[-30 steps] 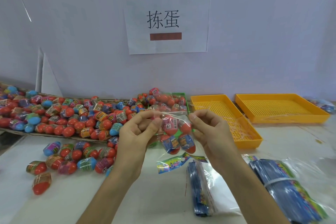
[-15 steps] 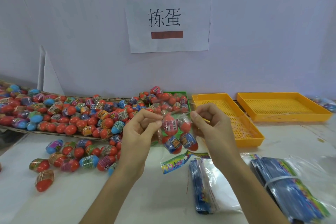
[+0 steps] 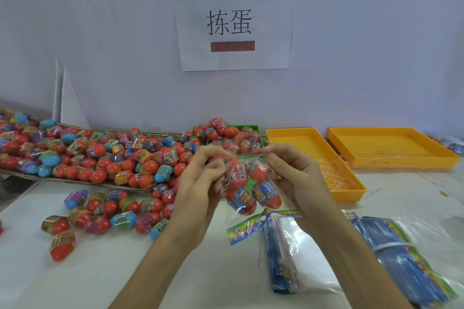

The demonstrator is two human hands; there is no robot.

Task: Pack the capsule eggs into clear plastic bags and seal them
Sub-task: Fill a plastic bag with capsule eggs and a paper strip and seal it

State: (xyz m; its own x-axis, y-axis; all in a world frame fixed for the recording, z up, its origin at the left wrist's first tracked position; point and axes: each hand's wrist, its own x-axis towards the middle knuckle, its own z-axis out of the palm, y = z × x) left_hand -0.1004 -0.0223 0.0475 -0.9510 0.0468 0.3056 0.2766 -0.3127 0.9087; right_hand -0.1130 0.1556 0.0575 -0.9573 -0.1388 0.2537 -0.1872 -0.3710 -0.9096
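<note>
- Stacks of blue-printed bags (image 3: 283,256) lie nearest on the white table (image 3: 100,271).
- Above them, the left hand (image 3: 200,183) and right hand (image 3: 293,178) pinch the top of a clear bag (image 3: 248,183) of capsule eggs hanging between them.
- The hands have drawn closer together than a second ago.
- Loose eggs (image 3: 100,158) heap behind, left; yellow trays (image 3: 351,183) sit right.

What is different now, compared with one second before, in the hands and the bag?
Both hands, left and right, drew closer together, bunching the top of the clear bag they pinch. The four eggs stayed inside; the loose eggs and yellow trays did not move.
</note>
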